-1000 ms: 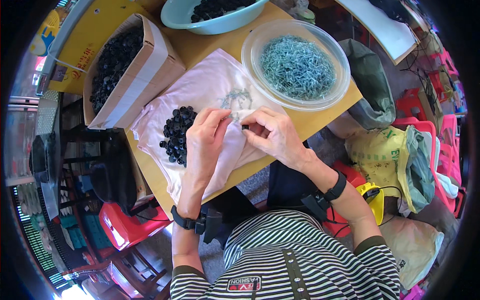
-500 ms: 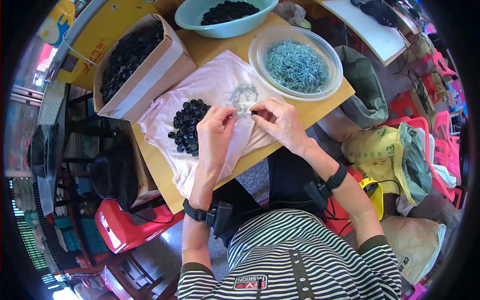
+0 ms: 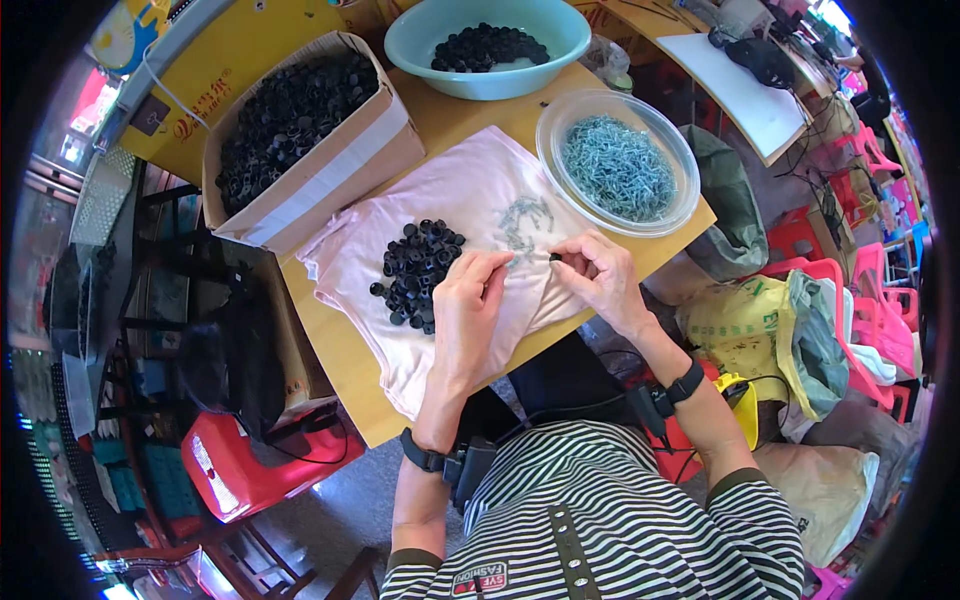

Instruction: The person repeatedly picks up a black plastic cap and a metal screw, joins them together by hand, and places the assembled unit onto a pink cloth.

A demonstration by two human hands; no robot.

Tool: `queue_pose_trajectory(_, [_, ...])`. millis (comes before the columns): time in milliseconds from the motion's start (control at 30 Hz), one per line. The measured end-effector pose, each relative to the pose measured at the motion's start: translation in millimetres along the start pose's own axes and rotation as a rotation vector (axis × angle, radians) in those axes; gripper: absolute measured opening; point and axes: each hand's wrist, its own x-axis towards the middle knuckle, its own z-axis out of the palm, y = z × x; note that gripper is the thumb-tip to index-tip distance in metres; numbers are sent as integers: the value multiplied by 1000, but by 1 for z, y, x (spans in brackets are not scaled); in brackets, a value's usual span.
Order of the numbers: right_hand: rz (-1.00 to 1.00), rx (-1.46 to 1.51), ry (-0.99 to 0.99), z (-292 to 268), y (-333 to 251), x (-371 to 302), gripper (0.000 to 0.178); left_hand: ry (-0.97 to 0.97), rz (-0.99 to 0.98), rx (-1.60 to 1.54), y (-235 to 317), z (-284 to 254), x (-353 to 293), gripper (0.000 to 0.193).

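Note:
My right hand (image 3: 607,282) pinches a small black cap (image 3: 556,257) between thumb and forefinger. Just left of it, my left hand (image 3: 470,305) is closed at the fingertips on what looks like a thin silvery screw, mostly covered by the fingers. The two hands are a short gap apart over a pale pink cloth (image 3: 455,185). Loose screws (image 3: 525,220) lie in a curved scatter on the cloth, just beyond my fingertips. Beside my left hand is a heap of black caps (image 3: 415,270).
A clear round tub (image 3: 690,190) of screws stands at the wooden table's (image 3: 345,395) right. At the back are a pale blue basin (image 3: 400,45) and a cardboard box (image 3: 350,180), both holding black pieces. Sacks (image 3: 740,320) and red stools (image 3: 230,470) stand around the table.
The whole view has shifted, so the table appears lower and farther right. Both hands stay over the cloth near the screws, still pinched, with the black cap in the right.

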Motion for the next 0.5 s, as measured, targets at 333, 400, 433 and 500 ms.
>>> queue_pose_trajectory(333, [22, 41, -198, -7, 0, 11, 23, 160, -46, 5, 7, -1, 3, 14])
queue_pose_trajectory(400, [-19, 54, -191, -3, -4, 13, 25, 180, -76, 12, 4, -2, 3, 14])
queue_pose_trajectory(433, [-10, 22, -179, -7, -13, 16, 25, 185, -132, -146, 0, 1, 2, 13])
queue_pose_trajectory(500, [-45, -27, -142, -9, -25, 18, 24, 182, -236, -396, 3, 2, -2, 11])
